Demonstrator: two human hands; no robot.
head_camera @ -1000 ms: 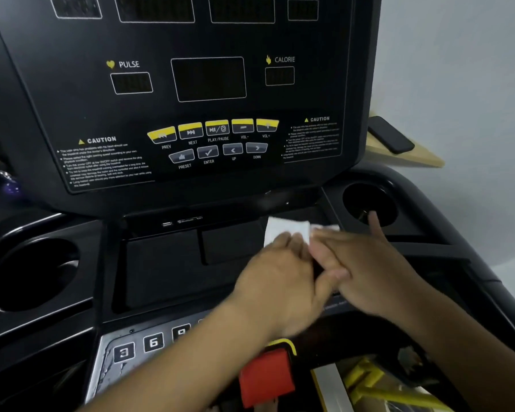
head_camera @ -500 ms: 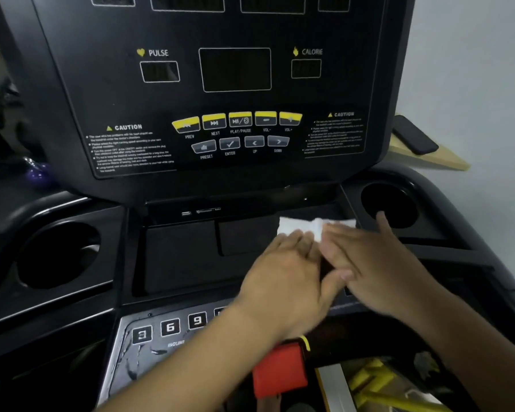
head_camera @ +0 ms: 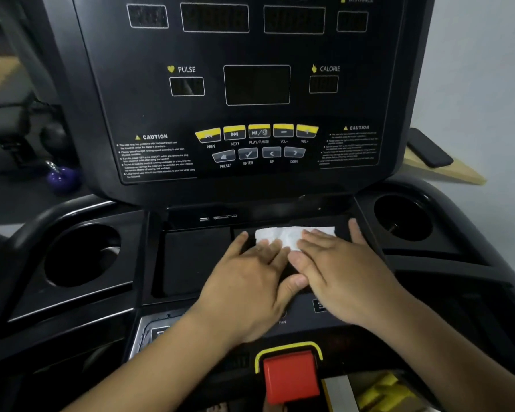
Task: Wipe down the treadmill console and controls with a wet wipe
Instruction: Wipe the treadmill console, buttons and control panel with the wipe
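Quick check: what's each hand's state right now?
Left hand: open, pressing flat on the wipe.
Right hand: open, pressing flat on the same wipe.

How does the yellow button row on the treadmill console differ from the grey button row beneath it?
The yellow button row has five buttons; the grey button row has four. The yellow row's labels read PREV, NEXT, PLAY/PAUSE, VOL-, VOL+; the grey row's read PRESET, ENTER, UP, DOWN. The yellow row spans wider than the grey row. Both curve across the console panel, with white labels printed beneath each button.
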